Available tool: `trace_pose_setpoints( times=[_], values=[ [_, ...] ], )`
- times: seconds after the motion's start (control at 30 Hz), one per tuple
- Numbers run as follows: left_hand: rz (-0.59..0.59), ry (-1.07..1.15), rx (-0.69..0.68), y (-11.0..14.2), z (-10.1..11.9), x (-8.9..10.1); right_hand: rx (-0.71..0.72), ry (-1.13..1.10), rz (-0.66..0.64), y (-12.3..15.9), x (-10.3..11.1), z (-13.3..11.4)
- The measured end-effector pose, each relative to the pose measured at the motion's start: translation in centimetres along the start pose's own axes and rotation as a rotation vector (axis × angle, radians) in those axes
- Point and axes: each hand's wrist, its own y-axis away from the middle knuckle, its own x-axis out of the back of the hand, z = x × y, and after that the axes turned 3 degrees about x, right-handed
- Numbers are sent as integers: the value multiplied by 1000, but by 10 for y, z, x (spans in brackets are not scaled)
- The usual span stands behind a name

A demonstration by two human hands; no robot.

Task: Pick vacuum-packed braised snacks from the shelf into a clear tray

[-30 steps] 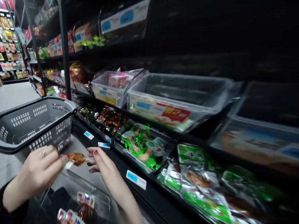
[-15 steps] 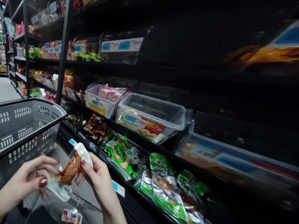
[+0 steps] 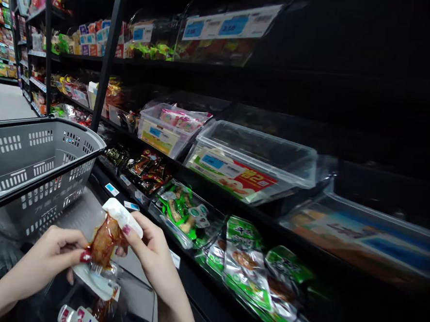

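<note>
head view: at far left the grey basket [image 3: 43, 170] stands open-topped, its dark rim near the shelf edge, with a narrow strip of floor between. to its right, the left hand [image 3: 50, 262] has thumb and fingers pinched on the lower left side of a clear-and-white packet [image 3: 106, 239] of glossy brown food. the right hand [image 3: 151, 249] clamps its upper right side, thumb in front. the packet is tilted above a clear bin [image 3: 148, 295] with similar packs; their lettering is too small to read. further right, green-wrapped packs [image 3: 182, 212] lie in a tray, below a clear tub [image 3: 255, 151] whose red label shows a yellow "2"; an upper tag [image 3: 233, 26] reads "2.50". green-and-silver packs [image 3: 248, 270] lie rightmost on the low shelf.
</note>
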Motion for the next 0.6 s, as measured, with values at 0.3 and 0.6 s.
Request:
trace_pose_setpoints(
  times=[0.3,0.6],
  values=[
    [-369,852,169,13,4,-23,349,-225,-23,-2,-7,7],
    [-307,689,51,14,1,-22,94,233,76,14,-14,-9]
  ],
)
